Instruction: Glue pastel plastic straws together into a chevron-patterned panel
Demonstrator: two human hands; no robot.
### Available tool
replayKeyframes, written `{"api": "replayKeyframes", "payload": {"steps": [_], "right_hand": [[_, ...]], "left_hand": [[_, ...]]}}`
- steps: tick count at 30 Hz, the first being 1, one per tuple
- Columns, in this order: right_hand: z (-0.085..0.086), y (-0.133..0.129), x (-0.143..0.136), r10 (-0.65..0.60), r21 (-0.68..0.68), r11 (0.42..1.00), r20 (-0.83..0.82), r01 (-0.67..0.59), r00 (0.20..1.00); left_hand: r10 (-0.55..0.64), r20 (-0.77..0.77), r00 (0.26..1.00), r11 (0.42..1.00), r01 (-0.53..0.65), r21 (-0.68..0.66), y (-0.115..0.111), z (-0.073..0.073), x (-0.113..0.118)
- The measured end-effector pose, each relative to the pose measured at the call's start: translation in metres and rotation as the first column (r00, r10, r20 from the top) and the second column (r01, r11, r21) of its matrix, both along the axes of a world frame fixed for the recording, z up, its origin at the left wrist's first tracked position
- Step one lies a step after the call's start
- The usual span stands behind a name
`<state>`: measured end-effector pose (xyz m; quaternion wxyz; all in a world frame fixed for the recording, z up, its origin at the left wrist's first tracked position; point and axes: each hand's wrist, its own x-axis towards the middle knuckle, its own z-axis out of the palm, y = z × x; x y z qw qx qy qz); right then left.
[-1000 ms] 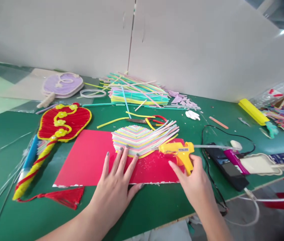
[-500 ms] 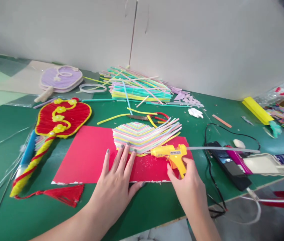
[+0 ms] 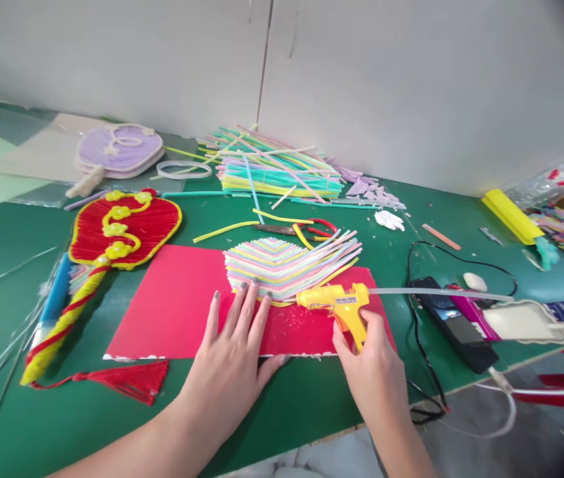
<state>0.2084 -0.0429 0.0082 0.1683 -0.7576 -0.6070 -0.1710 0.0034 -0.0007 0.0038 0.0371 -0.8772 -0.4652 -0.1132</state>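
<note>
Presently, the right hand (image 3: 374, 360) is gripping the yellow glue gun (image 3: 338, 299), whose nozzle is pointing left, its long axis running crosswise over the red board (image 3: 162, 305). The left hand (image 3: 232, 364), fingers spread, is touching the near edge of the striped panel (image 3: 272, 265), whose loose ends are fanning rightward. Scissors (image 3: 281, 229) are lying just behind; a black cable (image 3: 408, 269) is looping to the right.

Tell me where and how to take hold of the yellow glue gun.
Take the yellow glue gun by its handle, probably from the near right: the handle slants toward the viewer, beside the orange trigger. Avoid both ends: the front points left, and the glue stick juts out to the right.
</note>
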Motion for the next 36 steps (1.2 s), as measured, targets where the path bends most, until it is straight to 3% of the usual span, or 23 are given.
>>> {"api": "replayKeyframes", "payload": {"steps": [22, 36], "right_hand": [[0.0062, -0.0042, -0.0043, -0.038, -0.094, 0.995, -0.051, 0.033, 0.998], [0.0078, -0.0058, -0.0008, -0.133, -0.137, 0.984, -0.149, 0.113, 0.980]], "left_hand": [[0.003, 0.013, 1.000, 1.000, -0.003, -0.029, 0.0002, 0.0008, 0.0002], [0.009, 0.023, 1.000, 0.999, -0.008, -0.044, 0.0003, 0.0012, 0.0005]]}}
